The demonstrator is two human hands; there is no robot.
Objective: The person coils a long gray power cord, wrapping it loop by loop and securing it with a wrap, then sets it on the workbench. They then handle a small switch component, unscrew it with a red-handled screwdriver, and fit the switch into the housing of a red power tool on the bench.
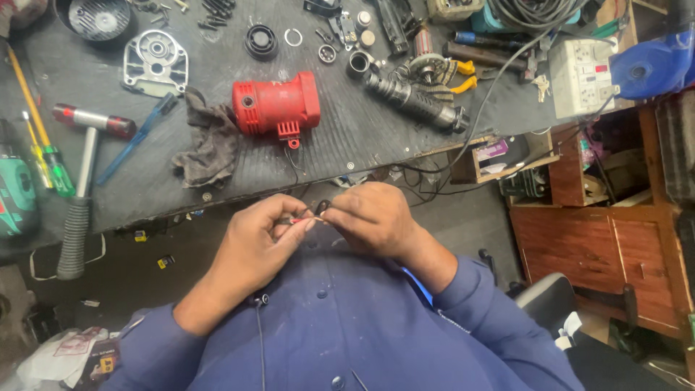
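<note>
Red insulation showed between the fingertips: the left hand (257,242) pinched a thin red wire (298,219) near its bare end, while the right hand (373,217) was closed on the other side of the same lead, thumb and forefinger working at a small dark piece I could not make out. Both hands sat close together, just off the near edge of the bench (362,137), above the blue shirt. From there a dark lead (295,168) ran up over the bench edge toward the red motor housing (276,106), which lay on its side mid-bench. To my eye, doing this well meant keeping that lead slack and holding close to the tip, so the strands stayed together. A grey rag (210,141) lay just left of the housing, a hammer (83,181) and a blue-handled tool (137,137) farther left. Right of it sat the armature (416,98), with bearings and rings on the far side.
</note>
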